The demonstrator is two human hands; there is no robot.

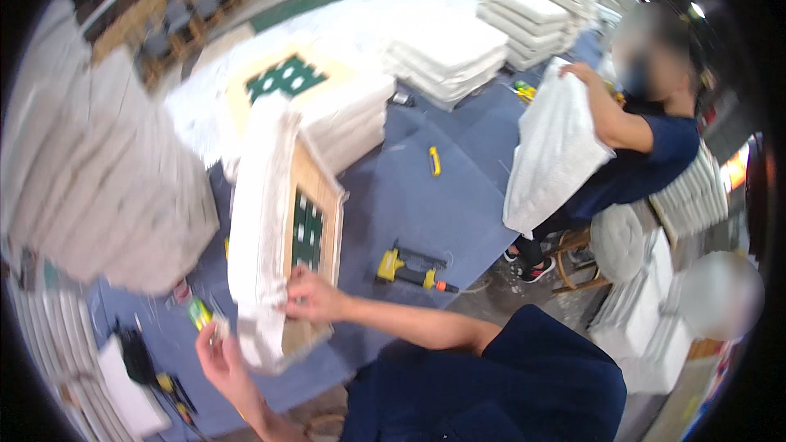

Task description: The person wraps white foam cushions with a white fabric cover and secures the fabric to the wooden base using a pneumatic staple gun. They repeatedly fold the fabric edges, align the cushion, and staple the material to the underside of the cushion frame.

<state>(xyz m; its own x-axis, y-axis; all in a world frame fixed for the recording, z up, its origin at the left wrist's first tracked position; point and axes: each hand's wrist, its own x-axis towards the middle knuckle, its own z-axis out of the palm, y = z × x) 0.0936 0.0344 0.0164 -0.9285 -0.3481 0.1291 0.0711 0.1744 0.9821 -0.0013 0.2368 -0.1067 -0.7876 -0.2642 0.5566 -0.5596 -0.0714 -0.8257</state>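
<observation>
A white padded seat panel [262, 188] stands on its edge in front of me, its pale wooden frame [327, 225] and dark green webbing [307, 229] facing right. My right hand [315, 296] is closed in a pinch on the white cover fabric at the panel's near inner edge. My left hand [221, 360] is raised beside the panel's lower left corner, thumb and fingertips curled toward each other. Just beyond those fingertips is a small yellow-green thing [199, 311], blurred. Whatever is between the fingers is too small to make out.
A yellow-black staple gun [401, 268] and a yellow utility knife [435, 161] lie on the blue-grey tabletop [401, 205]. Another tool [168, 385] lies at near left. Padded panels stand stacked left and behind. At right, a co-worker holds a white panel [557, 147].
</observation>
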